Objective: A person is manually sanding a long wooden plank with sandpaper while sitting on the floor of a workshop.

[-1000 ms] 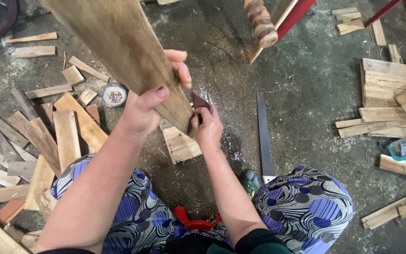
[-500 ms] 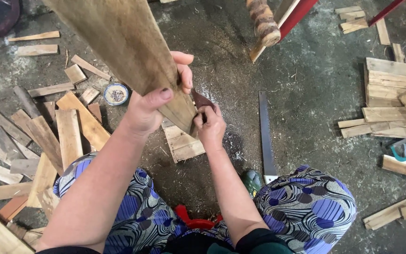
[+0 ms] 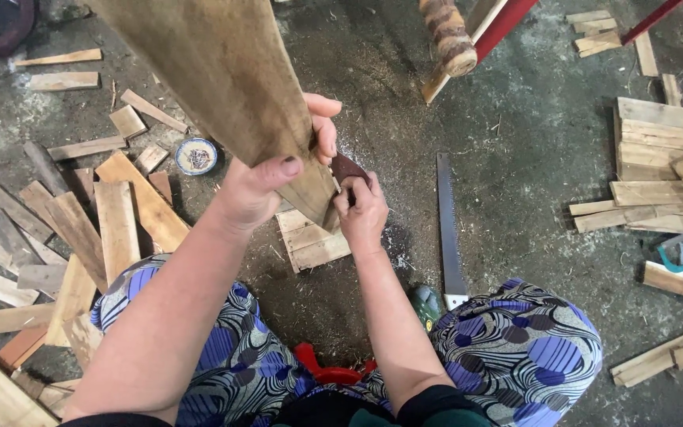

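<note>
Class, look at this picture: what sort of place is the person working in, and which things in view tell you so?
Probably a rough woodworking spot on a concrete floor: offcuts lie scattered, a handsaw lies beside the person, and the left hand holds a plank that the right hand works on.

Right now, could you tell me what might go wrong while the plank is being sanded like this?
The left hand alone grips the long plank, whose lower end rests on a wood block; it could slip or tip. The right hand presses sandpaper close to the plank's edge, so splinters or scraped fingers seem possible. The saw lies bare on the floor near the knee.
</note>
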